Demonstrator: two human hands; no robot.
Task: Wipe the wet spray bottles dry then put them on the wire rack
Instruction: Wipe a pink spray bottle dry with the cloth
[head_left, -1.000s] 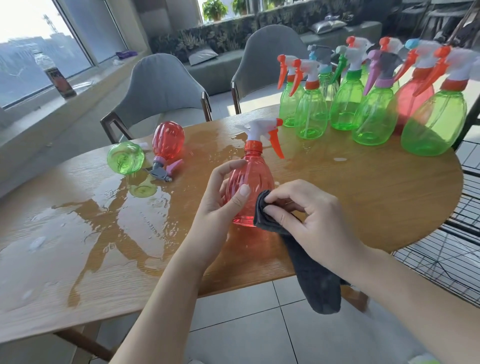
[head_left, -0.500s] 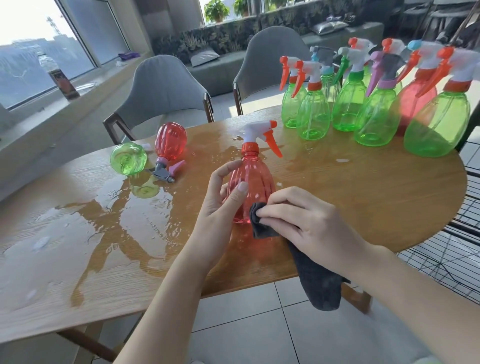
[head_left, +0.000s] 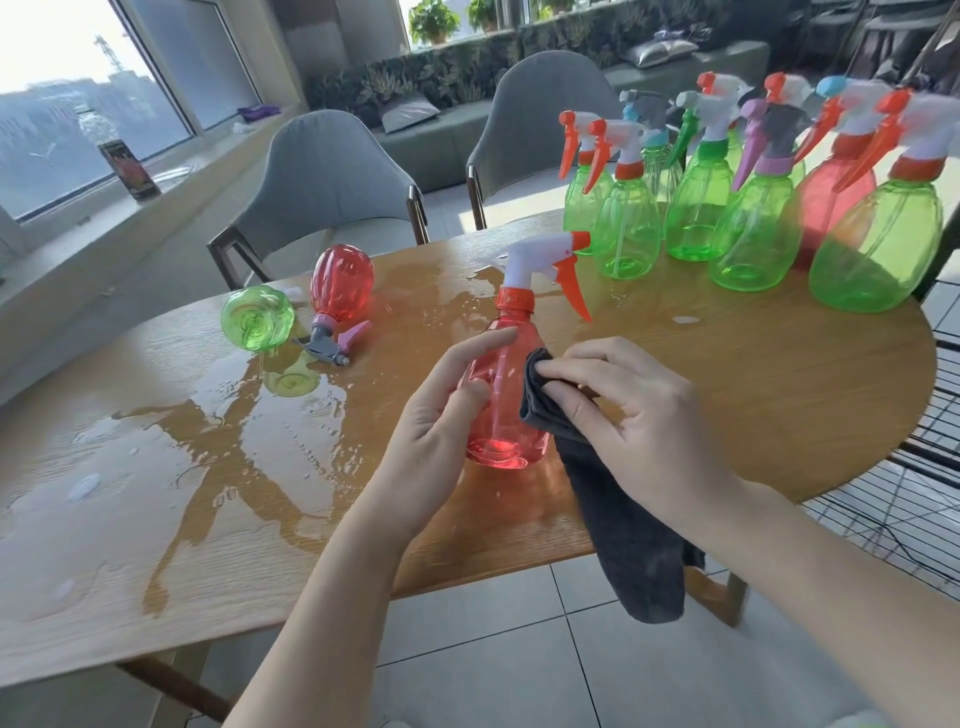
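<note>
Glossy translucent red plastic spray bottle (head_left: 506, 395) on a matt, grained wooden table (head_left: 727, 395). Against the bottle, a soft matt grey cloth (head_left: 618, 519). Left of the bottle, the wood shines wet.

There is only one view, from a camera on the person's head. It looks forward and down, from close above the near edge of the wooden surface (head_left: 727, 415). The far edge and two grey chairs (head_left: 332, 182) beyond it are also visible.
</note>
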